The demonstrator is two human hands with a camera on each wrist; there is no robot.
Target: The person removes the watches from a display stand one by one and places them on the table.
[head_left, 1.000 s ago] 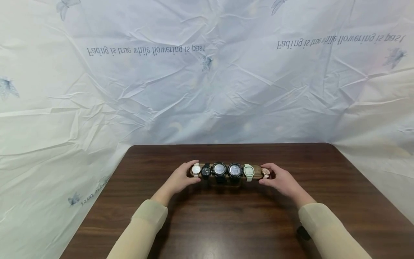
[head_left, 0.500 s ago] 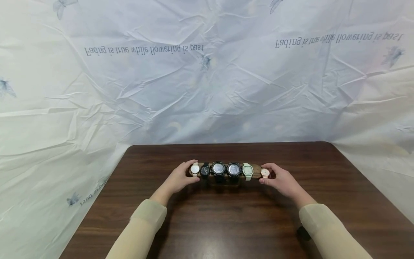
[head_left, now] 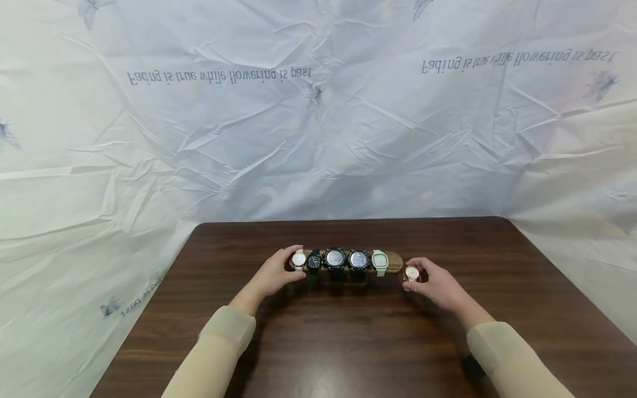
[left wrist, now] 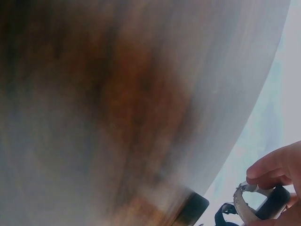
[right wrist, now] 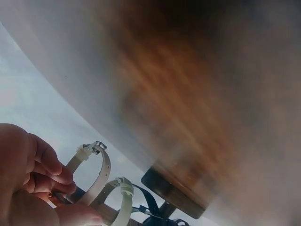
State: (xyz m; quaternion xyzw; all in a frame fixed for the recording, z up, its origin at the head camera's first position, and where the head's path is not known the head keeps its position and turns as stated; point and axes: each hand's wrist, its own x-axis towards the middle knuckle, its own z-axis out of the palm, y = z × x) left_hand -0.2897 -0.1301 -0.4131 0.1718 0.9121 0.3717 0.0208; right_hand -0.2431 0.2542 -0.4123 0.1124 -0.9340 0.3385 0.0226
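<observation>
A dark brown wooden desk point(head_left: 348, 331) carries a long wooden watch stand point(head_left: 395, 262) set crosswise near its far edge, roughly midway between the left and right edges. Five watches sit on the bar: a white round-faced watch with a pale strap point(head_left: 298, 258) at the left end, next a small black watch point(head_left: 314, 260), then two large black round sports watches point(head_left: 334, 258) and point(head_left: 358, 258), and a pale green square-faced watch point(head_left: 380, 262). The right end of the bar is bare wood.

The right hand point(head_left: 434, 283) pinches a small rose-gold round-faced watch with a cream strap point(head_left: 411, 272) between thumb and fingers, holding it just off the stand's right end — apart from the bar, a little nearer the person than the bar. In the right wrist view the curled fingers point(right wrist: 44, 165) close on this watch's looped cream strap point(right wrist: 96, 176), with the pale green strap and the stand's dark end close beside it.

The left hand point(head_left: 275, 273) is at the stand's left end, fingers curled about the white round-faced watch there. The left wrist view shows fingertips point(left wrist: 275, 165) gripping a buckled strap point(left wrist: 244, 205) — the rest of that view is blurred wood grain.

Both forearms wear beige sleeves point(head_left: 219, 348). Behind the desk hangs a crumpled white sheet point(head_left: 318, 121) printed with grey lettering and small butterflies.
</observation>
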